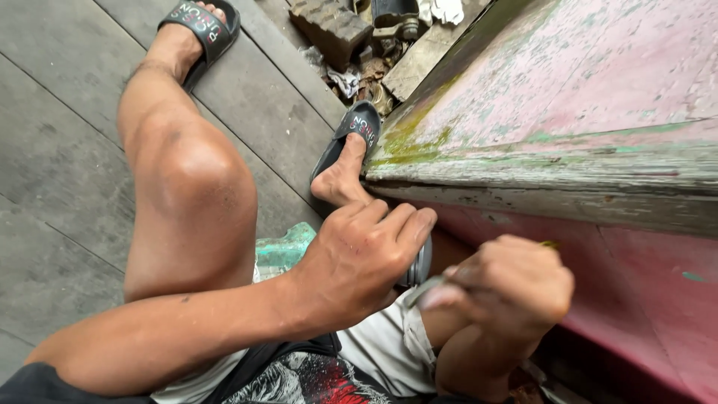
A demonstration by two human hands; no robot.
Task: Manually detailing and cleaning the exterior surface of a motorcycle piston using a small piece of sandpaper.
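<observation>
Working under the lip of a worn pink hull
Left hand [359, 262] curled around a round metal tin [417, 265]; right hand [516, 288] fisted on a thin tool [426, 290], just below the hull's [568, 97] weathered edge, above the plank floor [52, 150]

Weathered wooden hull [568, 112], rough, pink paint flaking to green and bare grey. Dull metal tool [428, 288] in right hand [516, 288]. Matt grey floor planks [52, 150]. Black rubbery sandals [357, 131].
</observation>
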